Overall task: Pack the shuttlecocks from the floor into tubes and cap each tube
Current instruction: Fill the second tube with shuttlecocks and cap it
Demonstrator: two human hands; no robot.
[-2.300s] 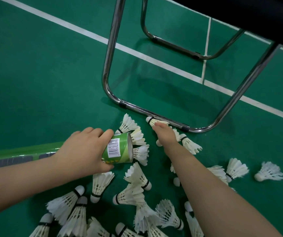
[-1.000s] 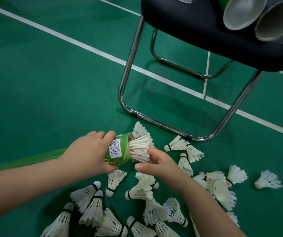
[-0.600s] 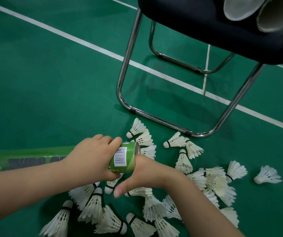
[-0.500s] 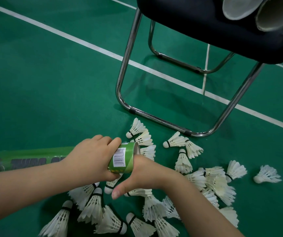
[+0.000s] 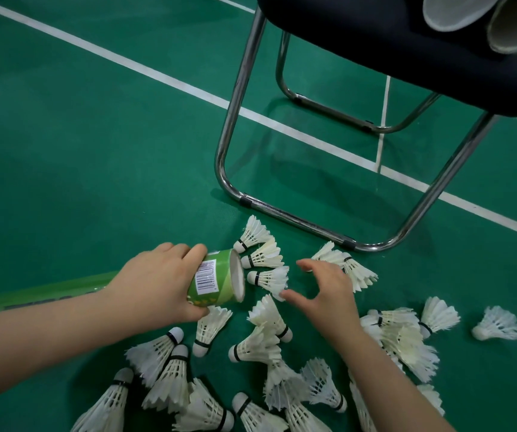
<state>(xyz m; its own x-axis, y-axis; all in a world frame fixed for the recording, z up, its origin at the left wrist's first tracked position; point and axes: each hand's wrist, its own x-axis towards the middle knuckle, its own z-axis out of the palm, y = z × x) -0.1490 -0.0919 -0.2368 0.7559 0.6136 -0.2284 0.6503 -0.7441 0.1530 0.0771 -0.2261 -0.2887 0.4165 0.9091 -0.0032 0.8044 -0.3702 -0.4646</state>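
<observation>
My left hand point(image 5: 160, 282) grips a green shuttlecock tube point(image 5: 216, 280) near its open mouth, which points right; the tube lies low over the floor and runs back to the left. My right hand point(image 5: 326, 294) hovers to the right of the mouth with fingers spread and loosely curved, holding nothing. Its thumb tip is close to a white shuttlecock point(image 5: 269, 277) lying just off the tube mouth. Several more white shuttlecocks point(image 5: 260, 344) are scattered on the green floor below and to the right of both hands.
A chair with a chrome frame point(image 5: 294, 218) and dark seat point(image 5: 391, 42) stands just beyond the pile. Two open tube ends point(image 5: 457, 10) lie on the seat at the top right. White court lines point(image 5: 157, 77) cross the floor.
My right hand pushed a shuttlecock into the tube mouth, then drew away to the right and opened. The tube mouth now shows no feathers sticking out.
</observation>
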